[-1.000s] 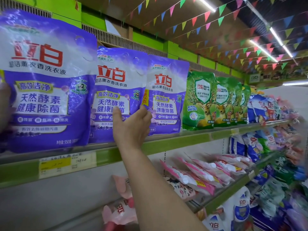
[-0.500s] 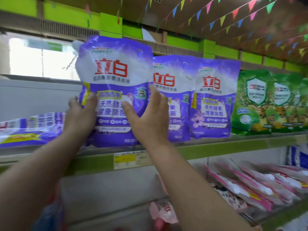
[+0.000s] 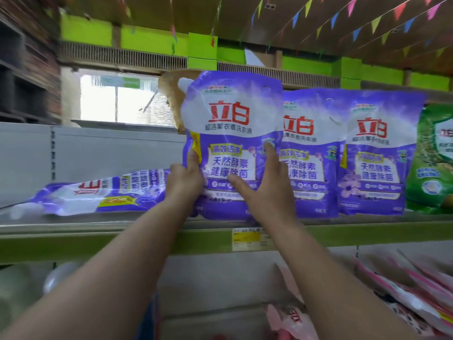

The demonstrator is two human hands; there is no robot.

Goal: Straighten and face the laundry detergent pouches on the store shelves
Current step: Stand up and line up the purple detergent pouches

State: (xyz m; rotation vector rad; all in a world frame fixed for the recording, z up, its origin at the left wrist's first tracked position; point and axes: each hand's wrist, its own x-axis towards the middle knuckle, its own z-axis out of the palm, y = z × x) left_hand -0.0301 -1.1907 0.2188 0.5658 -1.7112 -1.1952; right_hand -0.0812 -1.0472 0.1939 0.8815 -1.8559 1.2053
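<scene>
Lettering "立白" in red marks the upright purple pouch on the green-edged shelf, gripped at its edge by the left hand, right hand flat against it; 2 matching pouches stand alongside, 1 fallen pouch lies left.

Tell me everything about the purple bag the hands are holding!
The glossy purple-and-white plastic detergent pouch stands upright on the green-edged shelf, front facing out, with big red characters and a white spout at its top left corner. The left hand grips its left edge; the right hand presses flat on its front. It overlaps the neighbouring purple pouch.
</scene>
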